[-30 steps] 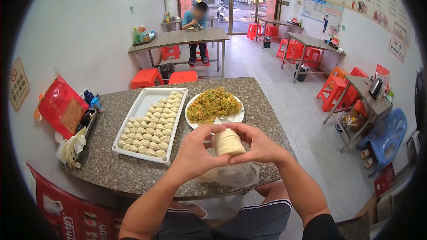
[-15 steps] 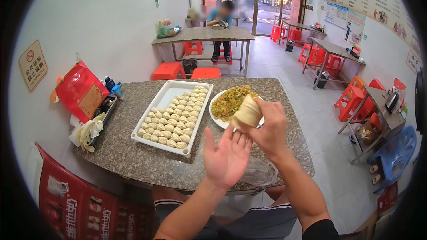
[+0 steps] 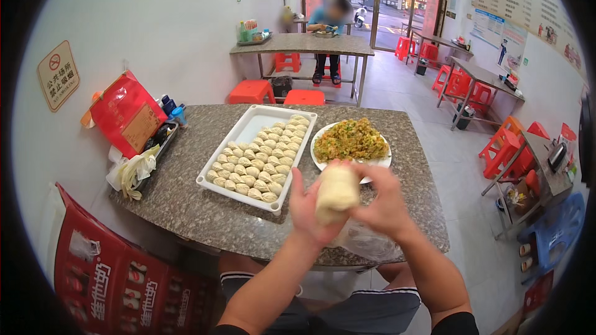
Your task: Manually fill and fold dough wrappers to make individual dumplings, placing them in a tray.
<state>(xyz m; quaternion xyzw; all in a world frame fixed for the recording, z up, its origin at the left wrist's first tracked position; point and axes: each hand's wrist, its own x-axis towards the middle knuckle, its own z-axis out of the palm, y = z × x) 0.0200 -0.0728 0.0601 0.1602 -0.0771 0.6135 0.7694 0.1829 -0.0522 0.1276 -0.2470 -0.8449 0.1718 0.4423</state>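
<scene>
A thick, pale roll that looks like a stack of dumpling wrappers (image 3: 337,195) is held above the table's front edge, blurred by motion. My left hand (image 3: 308,209) cups it from the left, thumb raised and most fingers hidden behind it. From the right, my right hand (image 3: 383,203) grips its side with bent fingers. Just beyond my hands, a white plate (image 3: 386,160) bears a heap of chopped orange-and-green filling (image 3: 351,139). To the left, a white plastic tray (image 3: 248,125) holds rows of pleated dumplings (image 3: 261,162).
A crumpled clear plastic bag (image 3: 366,243) lies by the near edge of the speckled stone table (image 3: 174,167). At left stand a red bag (image 3: 129,111) and a tray of small items. Red crates (image 3: 118,273) are below left. Beyond, a person (image 3: 328,22) sits eating.
The wrapper stack has come down and nearer, from above the filling onto my left palm. My right hand has lowered with it. The view has shifted slightly left.
</scene>
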